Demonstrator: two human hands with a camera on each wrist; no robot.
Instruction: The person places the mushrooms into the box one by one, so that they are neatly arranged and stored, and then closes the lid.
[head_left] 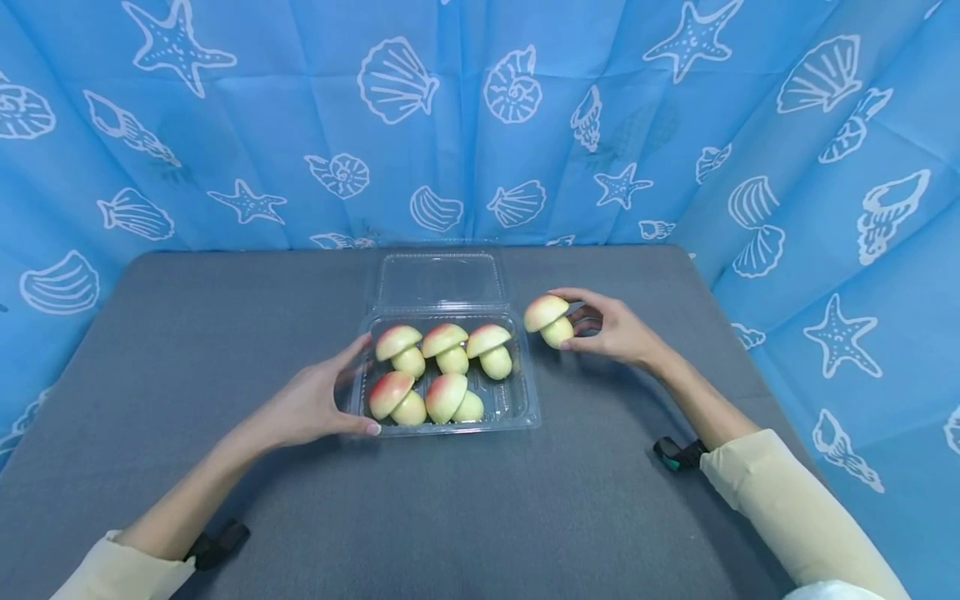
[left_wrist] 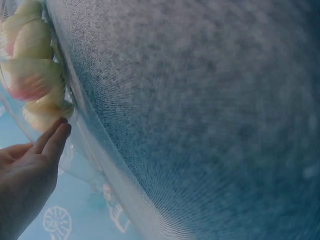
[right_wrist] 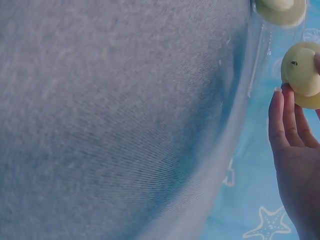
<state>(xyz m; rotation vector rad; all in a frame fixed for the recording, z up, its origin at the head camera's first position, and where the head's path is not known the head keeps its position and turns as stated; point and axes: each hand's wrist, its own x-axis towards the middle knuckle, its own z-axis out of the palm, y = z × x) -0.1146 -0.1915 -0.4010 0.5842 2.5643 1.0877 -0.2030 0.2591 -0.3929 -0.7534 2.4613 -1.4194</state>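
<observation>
A clear plastic clamshell box (head_left: 529, 392) lies with its lid (head_left: 441, 279) raised back. Inside are several mushroom-shaped pieces (head_left: 392, 393) with red-tinged cream caps and pale yellow stems, in two rows; the front right spot is bare. At the box's left side, my left hand (head_left: 318, 404) spreads its thumb and fingers, the thumb along the front corner. In the left wrist view, straight fingers (left_wrist: 52, 142) reach the box's end. Right of the box, my right hand (head_left: 611, 329) holds another mushroom-shaped piece (head_left: 546, 314) by its stem, between thumb and fingers, above the table.
A grey cloth-covered table (head_left: 450, 517) carries the box. Behind and to the right hangs a blue curtain (head_left: 465, 150) with white shell and starfish prints. Dark devices sit on both wrists, the right one (head_left: 678, 454) near the cream sleeve.
</observation>
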